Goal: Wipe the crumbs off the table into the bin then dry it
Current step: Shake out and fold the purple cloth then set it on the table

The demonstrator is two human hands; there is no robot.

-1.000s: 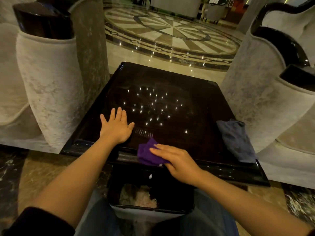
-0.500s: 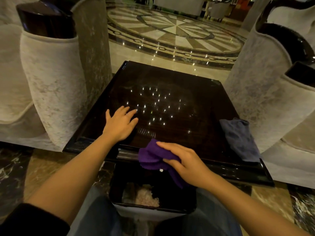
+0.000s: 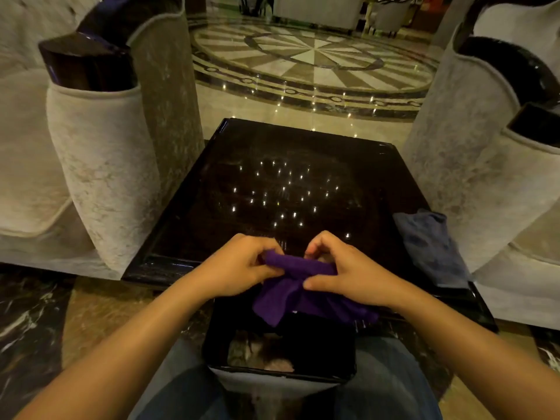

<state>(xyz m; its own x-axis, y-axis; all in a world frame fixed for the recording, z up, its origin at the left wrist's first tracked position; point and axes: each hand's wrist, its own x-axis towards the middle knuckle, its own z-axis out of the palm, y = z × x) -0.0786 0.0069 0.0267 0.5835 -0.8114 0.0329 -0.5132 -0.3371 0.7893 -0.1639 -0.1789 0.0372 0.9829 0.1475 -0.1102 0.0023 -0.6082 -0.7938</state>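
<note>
A purple cloth (image 3: 291, 295) hangs bunched over the near edge of the glossy dark table (image 3: 218, 183), above the black bin (image 3: 281, 344). My left hand (image 3: 242, 265) pinches the cloth's left end and my right hand (image 3: 345, 271) grips its right end, both fists close together. The bin stands between my knees, with pale scraps at its bottom. A grey-blue cloth (image 3: 430, 244) lies flat on the table's right edge.
Pale upholstered armchairs flank the table: one armrest (image 3: 100, 153) at the left, another (image 3: 485, 177) at the right. Beyond the table lies a polished marble floor (image 3: 312, 62) with a round inlay.
My left hand has left the tabletop and taken hold of the purple cloth. My right hand has pulled the cloth off the table's edge, so it now hangs over the bin.
</note>
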